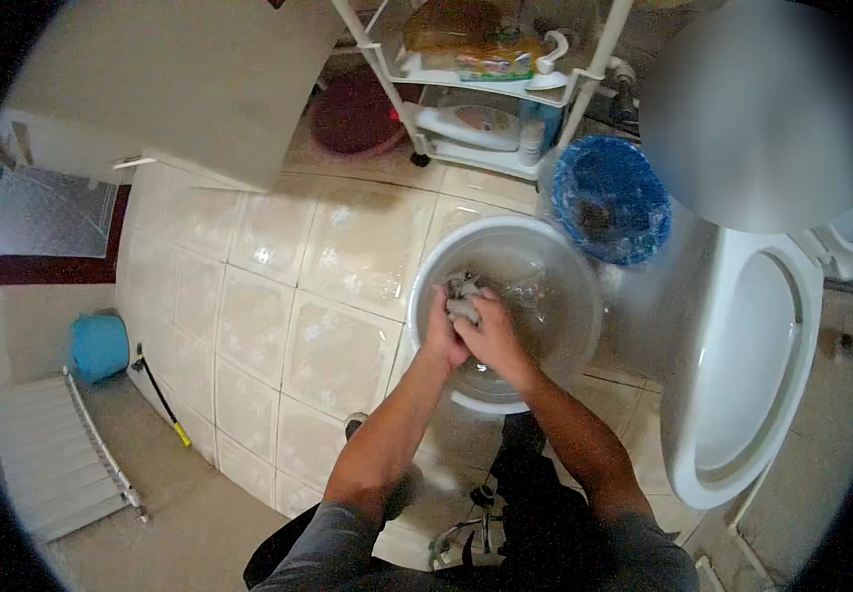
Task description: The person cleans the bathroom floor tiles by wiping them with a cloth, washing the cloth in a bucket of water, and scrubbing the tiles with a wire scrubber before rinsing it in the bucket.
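Note:
A large white basin point(424, 271) stands on the tiled floor in front of me, with murky water point(555, 311) in it. Over its left half, my left hand point(442, 333) and my right hand point(495, 333) are close together around a wet, bunched grey cloth point(464, 299). Both hands have their fingers curled on the cloth, the left from the left side and the right from above and the right. Part of the cloth is hidden by the fingers.
Behind the basin stand a blue bin point(612, 202) and a white shelf rack point(490, 153) with bottles. A white ceramic fixture point(698, 395) is close on the right. A maroon tub point(355, 118), a turquoise bucket point(100, 348) and a radiator point(56, 459) are farther left. The floor tiles point(337, 345) look wet.

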